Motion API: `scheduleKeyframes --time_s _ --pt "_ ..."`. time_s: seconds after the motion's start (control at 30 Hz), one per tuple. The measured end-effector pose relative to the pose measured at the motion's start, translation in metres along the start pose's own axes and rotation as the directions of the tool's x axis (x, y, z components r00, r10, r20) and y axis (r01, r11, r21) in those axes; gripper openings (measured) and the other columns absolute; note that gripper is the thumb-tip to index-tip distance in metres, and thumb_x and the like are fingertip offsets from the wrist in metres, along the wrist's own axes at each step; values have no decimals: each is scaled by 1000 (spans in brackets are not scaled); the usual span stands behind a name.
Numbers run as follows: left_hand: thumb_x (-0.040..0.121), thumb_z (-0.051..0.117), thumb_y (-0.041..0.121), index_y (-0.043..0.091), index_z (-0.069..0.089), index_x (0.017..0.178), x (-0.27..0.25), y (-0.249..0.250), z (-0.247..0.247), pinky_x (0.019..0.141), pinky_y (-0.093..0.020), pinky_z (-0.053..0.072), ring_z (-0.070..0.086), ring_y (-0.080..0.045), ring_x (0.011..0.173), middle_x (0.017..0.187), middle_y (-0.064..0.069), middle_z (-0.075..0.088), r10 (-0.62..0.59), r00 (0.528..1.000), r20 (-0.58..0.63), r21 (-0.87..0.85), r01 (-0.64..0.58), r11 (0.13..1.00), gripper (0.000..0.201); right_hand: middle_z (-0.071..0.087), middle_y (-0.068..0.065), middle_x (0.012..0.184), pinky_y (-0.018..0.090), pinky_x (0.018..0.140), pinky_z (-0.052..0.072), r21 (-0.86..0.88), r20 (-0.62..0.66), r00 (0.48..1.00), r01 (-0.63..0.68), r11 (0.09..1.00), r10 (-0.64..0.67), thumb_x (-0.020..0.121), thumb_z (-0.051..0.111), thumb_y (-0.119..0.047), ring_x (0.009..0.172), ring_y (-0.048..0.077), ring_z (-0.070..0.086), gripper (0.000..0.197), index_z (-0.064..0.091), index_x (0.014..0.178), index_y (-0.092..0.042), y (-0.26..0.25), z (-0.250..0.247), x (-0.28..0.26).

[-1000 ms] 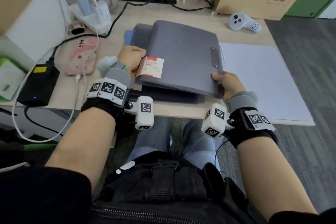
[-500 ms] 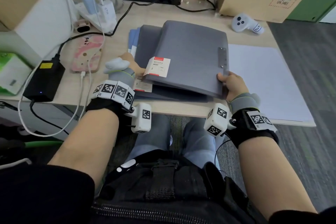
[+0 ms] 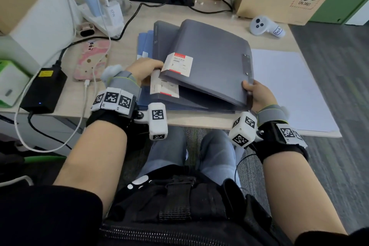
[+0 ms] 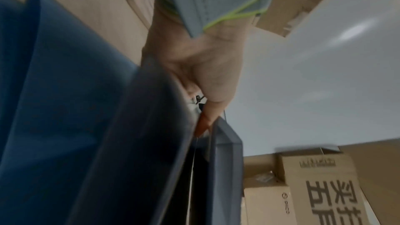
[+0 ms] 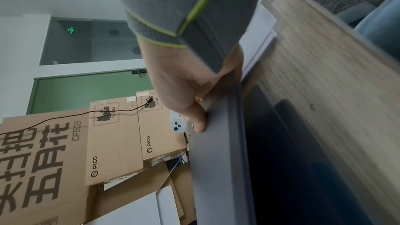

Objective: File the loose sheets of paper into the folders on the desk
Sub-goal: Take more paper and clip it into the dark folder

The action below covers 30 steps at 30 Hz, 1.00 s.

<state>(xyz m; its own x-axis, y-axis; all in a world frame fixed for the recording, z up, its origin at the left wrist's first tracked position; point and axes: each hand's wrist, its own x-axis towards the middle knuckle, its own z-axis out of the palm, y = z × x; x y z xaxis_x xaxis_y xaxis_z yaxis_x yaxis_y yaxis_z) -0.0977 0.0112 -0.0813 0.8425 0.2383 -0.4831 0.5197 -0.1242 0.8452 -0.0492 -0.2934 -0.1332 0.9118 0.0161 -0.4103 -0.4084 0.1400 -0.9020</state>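
Both hands grip the top grey folder (image 3: 209,62) at mid-frame, left hand (image 3: 143,70) at its labelled corner, right hand (image 3: 257,96) at the clip edge, apparently lifting it off the stack; next, open it for the paper (image 3: 289,86) at right on the counter (image 3: 127,32).

Top folder (image 3: 209,62) between left hand (image 3: 143,71) and right hand (image 3: 257,96), on folder stack (image 3: 159,98), loose sheets (image 3: 289,90) right of right hand, phone (image 3: 91,60) left of left hand
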Motion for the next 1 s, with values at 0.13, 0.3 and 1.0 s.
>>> scheduleKeyframes --time_s 0.13,0.3,1.0 --pt "86 54 4 4 58 94 -2 -3 4 57 -30 55 65 -14 53 68 -7 64 85 996 -36 -220 -91 971 9 64 1 95 30 70 57 -9 -7 1000 11 1000 -11 92 51 -6 80 15 62 15 58 100 -17 -4 1 1" --pt "83 56 -2 11 61 99 -9 -4 -11 70 -37 54 68 -19 63 81 -8 67 167 962 -216 -309 -230 923 21 64 4 97 41 86 53 -17 -2 1000 -5 1000 5 91 52 -5 83 18 61 15 59 93 -19 -4 8 2" --pt "78 54 -6 8 57 105 -80 -15 -107 60 -19 53 66 -1 60 85 6 68 414 671 -615 -141 -610 780 30 61 16 121 41 98 48 -690 -145 984 -26 723 -103 82 68 -22 110 32 59 55 49 127 3 -10 75 -9"
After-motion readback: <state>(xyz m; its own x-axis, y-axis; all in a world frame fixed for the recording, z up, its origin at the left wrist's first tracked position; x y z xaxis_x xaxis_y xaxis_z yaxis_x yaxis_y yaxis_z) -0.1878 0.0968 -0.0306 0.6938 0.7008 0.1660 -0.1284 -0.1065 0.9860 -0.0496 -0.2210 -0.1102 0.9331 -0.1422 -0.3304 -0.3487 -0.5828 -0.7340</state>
